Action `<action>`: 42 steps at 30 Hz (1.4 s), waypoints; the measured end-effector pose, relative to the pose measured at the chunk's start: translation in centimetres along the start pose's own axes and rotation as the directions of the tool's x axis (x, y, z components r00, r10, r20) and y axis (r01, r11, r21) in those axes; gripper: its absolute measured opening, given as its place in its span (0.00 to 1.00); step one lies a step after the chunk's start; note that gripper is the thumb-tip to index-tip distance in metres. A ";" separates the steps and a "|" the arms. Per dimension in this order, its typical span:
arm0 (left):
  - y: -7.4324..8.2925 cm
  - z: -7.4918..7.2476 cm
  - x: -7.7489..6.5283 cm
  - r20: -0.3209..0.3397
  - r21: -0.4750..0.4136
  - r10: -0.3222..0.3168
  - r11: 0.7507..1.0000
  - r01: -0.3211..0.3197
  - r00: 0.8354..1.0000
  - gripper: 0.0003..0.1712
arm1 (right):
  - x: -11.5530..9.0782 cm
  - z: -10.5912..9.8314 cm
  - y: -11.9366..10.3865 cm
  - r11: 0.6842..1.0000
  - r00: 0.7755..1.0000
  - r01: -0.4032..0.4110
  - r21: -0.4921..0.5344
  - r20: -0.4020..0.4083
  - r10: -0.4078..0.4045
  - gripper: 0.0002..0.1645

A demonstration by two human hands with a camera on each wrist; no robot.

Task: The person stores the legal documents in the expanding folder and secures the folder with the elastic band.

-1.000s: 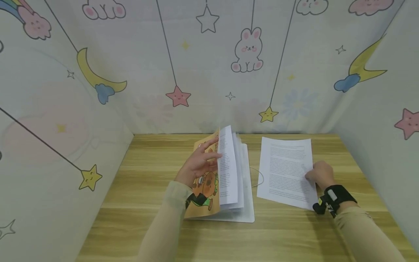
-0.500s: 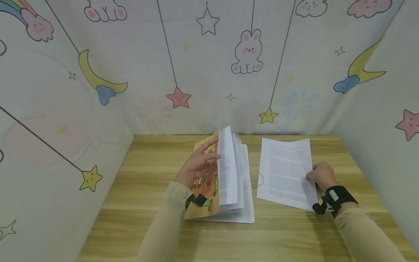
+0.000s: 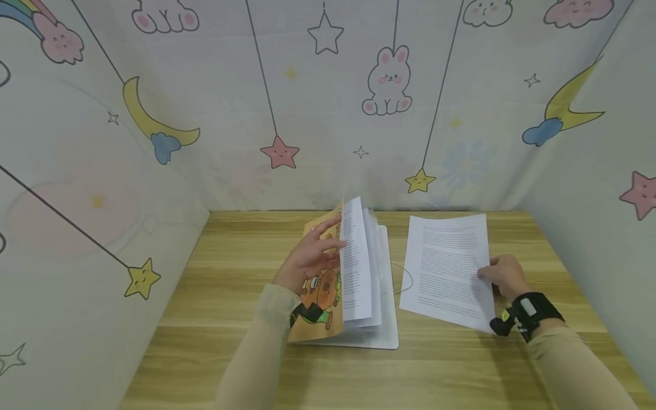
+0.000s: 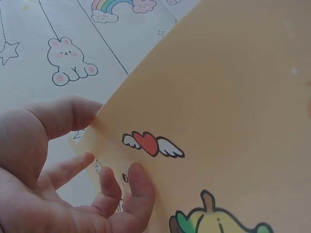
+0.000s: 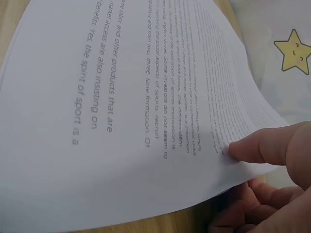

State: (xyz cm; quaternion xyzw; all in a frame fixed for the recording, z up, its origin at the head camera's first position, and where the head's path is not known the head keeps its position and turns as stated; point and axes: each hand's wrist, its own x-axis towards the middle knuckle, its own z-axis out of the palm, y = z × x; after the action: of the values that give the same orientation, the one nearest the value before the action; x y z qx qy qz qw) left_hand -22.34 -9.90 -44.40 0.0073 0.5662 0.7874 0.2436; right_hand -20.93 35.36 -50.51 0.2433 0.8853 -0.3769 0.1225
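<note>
My left hand (image 3: 312, 259) holds up the orange cover of a folder (image 3: 320, 330), printed with cartoon figures, along with white printed pages (image 3: 357, 262) behind it. In the left wrist view, a heart with wings shows on the cover (image 4: 218, 97), with the thumb and fingers at its edge. To the right lies a white printed sheet (image 3: 451, 267). My right hand (image 3: 504, 276) pinches its right edge, thumb on top and fingers below. The right wrist view shows that edge of the paper (image 5: 121, 184) bowed up, clear of the wood.
A thin cord loop (image 3: 411, 279) sticks out from the folder's right side toward the sheet. The wood-grain table (image 3: 230, 267) is enclosed by printed cloth walls (image 3: 328, 114) at the back and both sides. A dark strap camera (image 3: 535, 313) sits on the right wrist.
The printed sheet has shifted very slightly left, its upper right corner a little higher, with my right hand still on its edge. The left hand and folder stay as they were.
</note>
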 end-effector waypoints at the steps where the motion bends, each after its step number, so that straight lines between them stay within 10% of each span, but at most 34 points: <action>1: 0.0 0.0 0.0 -0.001 -0.001 -0.002 1.000 0.002 1.000 0.45 | 0.0 0.0 0.1 1.000 1.000 -0.003 0.013 0.012 0.003 0.34; 23: 0.3 -0.4 0.1 -0.023 -0.001 0.003 1.000 -0.003 1.000 0.45 | 0.2 -1.7 1.2 0.995 0.990 0.103 0.005 0.100 -0.103 0.31; 42: 0.4 -0.6 -0.3 -0.003 0.008 0.021 1.000 -0.021 1.000 0.44 | -0.2 -4.1 3.2 0.977 0.977 0.212 -0.009 0.007 -0.212 0.35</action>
State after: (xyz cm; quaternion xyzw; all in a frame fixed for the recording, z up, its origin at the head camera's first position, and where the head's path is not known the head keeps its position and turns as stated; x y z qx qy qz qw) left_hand -22.37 -10.70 -44.20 0.0129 0.5697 0.7877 0.2342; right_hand -19.25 40.19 -49.54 0.1460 0.9076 -0.3844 0.0854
